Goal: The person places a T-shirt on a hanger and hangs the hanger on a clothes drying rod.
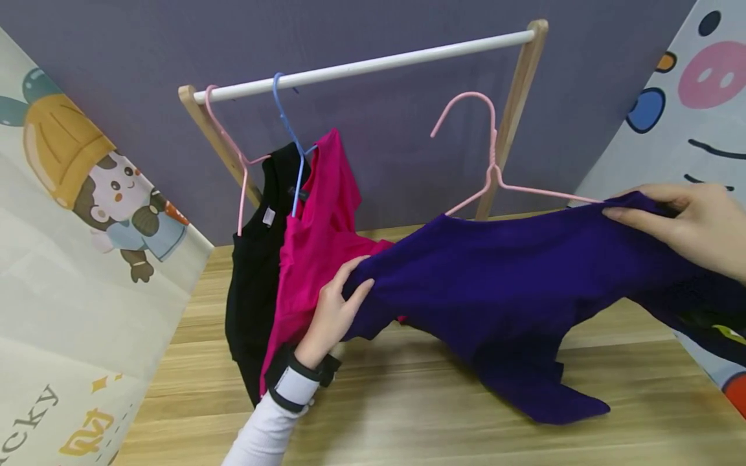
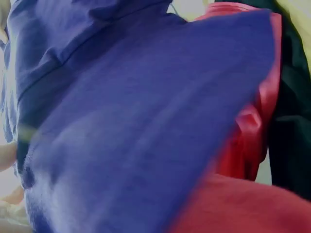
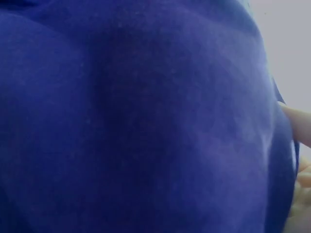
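A dark purple short-sleeved shirt (image 1: pixel 495 278) is spread between both hands, with a pink hanger (image 1: pixel 493 155) inside its neckline. The hanger's hook points up, below the rail and off it in the head view. My left hand (image 1: pixel 335 310) pinches the shirt's left sleeve between thumb and fingers. At the other shoulder my right hand (image 1: pixel 693 220) pinches the cloth at the end of the hanger's arm. Purple cloth (image 2: pixel 121 107) fills most of the left wrist view. In the right wrist view, fingers (image 3: pixel 297 124) show at the cloth's right edge.
A white rail (image 1: pixel 373 63) on wooden posts stands against the grey wall. At its left end hang a black garment (image 1: pixel 250 285) on a pink hanger and a magenta garment (image 1: pixel 320 239) on a blue hanger (image 1: pixel 285 116). Wood-patterned surface (image 1: pixel 408 401) lies below.
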The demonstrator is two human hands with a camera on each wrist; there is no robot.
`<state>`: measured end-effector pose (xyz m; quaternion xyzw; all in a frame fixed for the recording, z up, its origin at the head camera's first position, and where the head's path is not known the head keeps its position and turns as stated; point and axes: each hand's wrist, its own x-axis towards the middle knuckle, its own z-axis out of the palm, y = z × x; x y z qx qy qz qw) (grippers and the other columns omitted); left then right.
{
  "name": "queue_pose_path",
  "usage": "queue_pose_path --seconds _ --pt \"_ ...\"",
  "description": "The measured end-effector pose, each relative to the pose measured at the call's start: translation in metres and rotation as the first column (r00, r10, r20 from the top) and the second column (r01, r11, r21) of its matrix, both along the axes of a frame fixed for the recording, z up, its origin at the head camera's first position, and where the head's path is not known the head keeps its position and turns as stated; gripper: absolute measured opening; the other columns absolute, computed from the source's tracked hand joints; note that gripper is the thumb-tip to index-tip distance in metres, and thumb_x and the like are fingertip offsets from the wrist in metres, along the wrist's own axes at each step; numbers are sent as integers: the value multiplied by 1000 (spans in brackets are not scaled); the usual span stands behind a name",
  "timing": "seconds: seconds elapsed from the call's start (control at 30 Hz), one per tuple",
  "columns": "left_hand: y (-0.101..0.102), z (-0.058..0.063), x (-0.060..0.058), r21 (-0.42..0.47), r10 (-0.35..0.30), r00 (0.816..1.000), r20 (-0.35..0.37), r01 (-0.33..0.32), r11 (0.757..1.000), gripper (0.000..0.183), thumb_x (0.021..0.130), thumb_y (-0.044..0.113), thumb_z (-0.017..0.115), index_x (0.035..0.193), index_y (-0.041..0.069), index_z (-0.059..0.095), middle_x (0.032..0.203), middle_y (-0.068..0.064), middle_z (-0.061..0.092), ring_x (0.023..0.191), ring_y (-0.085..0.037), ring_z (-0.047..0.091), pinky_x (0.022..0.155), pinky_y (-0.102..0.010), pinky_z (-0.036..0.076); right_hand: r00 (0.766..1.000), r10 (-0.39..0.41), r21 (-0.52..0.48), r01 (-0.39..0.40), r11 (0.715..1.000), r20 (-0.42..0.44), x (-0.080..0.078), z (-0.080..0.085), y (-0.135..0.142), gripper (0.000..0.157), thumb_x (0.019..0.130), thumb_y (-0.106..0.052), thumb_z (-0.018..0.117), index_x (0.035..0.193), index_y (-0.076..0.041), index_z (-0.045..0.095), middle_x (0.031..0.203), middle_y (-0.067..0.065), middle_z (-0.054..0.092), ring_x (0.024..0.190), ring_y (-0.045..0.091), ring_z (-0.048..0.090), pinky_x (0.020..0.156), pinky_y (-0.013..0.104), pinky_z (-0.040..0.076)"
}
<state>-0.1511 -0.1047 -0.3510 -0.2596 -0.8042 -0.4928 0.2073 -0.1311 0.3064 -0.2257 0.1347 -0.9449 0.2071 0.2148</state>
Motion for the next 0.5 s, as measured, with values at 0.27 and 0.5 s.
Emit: queue_pose_path --seconds 0.27,0.5 --pt "0 -7 2 14 76 996 47 -76 997 30 82 11 61 111 7 52 95 -14 65 84 -17 58 71 -41 50 996 29 -220 -47 974 -83 -10 25 5 14 81 0 57 76 -11 63 61 -37 49 41 -5 48 35 10 37" --pt "5 -2 6 11 16 997 76 -16 1000 25 80 0 59 105 4 58 72 -10 61 59 -17 52 49 -31 42 998 -32 -455 2 891 -59 -22 38 8 33 80 0 57 70 -31 59 57 -30 54 43 -5 49 41 5 37"
